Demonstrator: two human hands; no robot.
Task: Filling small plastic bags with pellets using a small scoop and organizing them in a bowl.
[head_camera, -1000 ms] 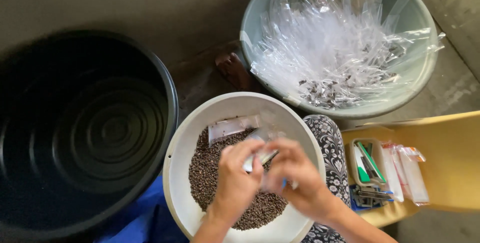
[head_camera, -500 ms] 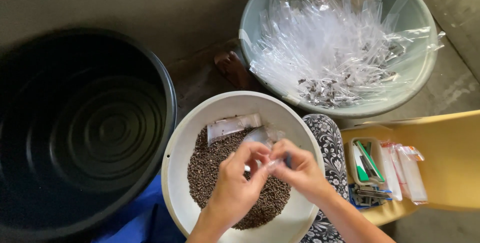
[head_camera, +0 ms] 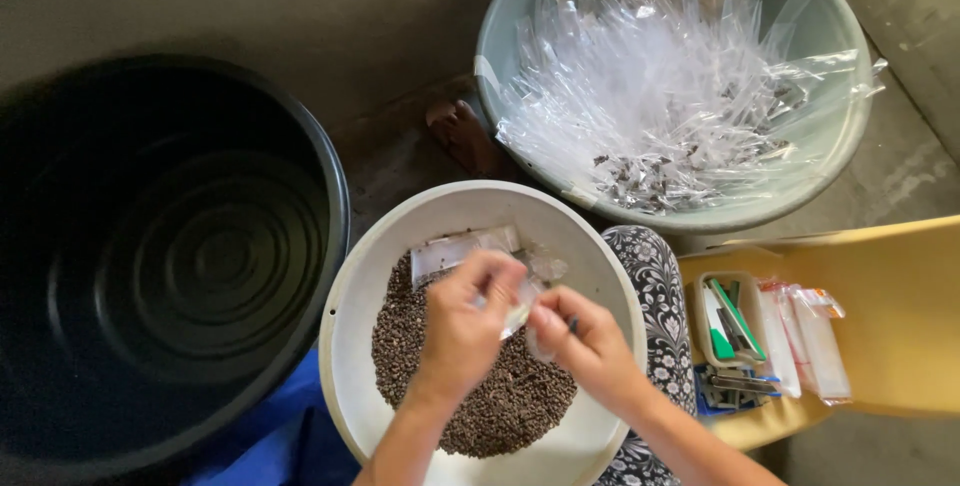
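Observation:
My left hand and my right hand meet over a white bowl that holds a heap of small dark brown seeds. Together they pinch a small clear plastic packet between the fingertips. More clear packets lie on the seeds at the bowl's far side. The bowl rests on my lap, by a knee in black-and-white patterned cloth.
A large black tub stands at the left. A grey-green basin at the top right is full of clear plastic packets. A yellow surface at the right carries a small tray of tools and packets. A bare foot shows between the basins.
Both hands have shifted slightly up and left over the bowl, and the fingertips have closed together on the clear packet.

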